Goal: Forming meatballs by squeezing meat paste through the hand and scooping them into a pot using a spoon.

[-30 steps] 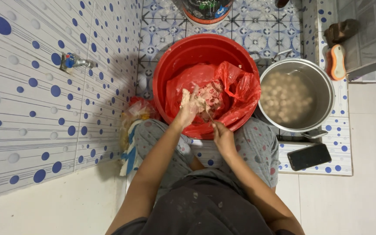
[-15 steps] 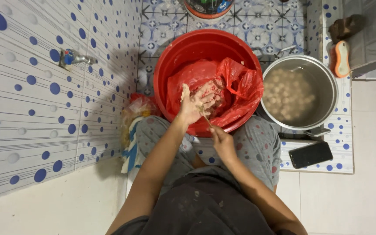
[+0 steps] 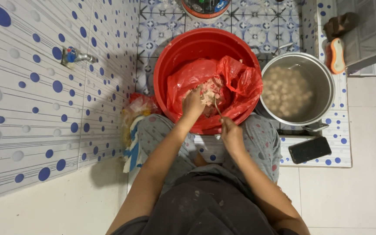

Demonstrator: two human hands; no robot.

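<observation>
From the head camera, looking straight down, a red plastic basin (image 3: 205, 48) sits on the patterned floor tiles, lined with a red plastic bag (image 3: 236, 82) that holds a pale pink meat paste (image 3: 209, 91). The left hand (image 3: 193, 103) is closed around a lump of that paste, its fingertips buried and hard to make out. The right hand (image 3: 231, 132) is clenched on a thin spoon (image 3: 217, 108) whose tip reaches the paste; the bowl of the spoon is too small to see clearly. Just right of the basin stands a steel pot (image 3: 323, 74) of cloudy water with round meatballs (image 3: 286, 91). A dark phone (image 3: 310, 149) lies below the pot. A bucket (image 3: 205, 8) at the top edge is cut off.
</observation>
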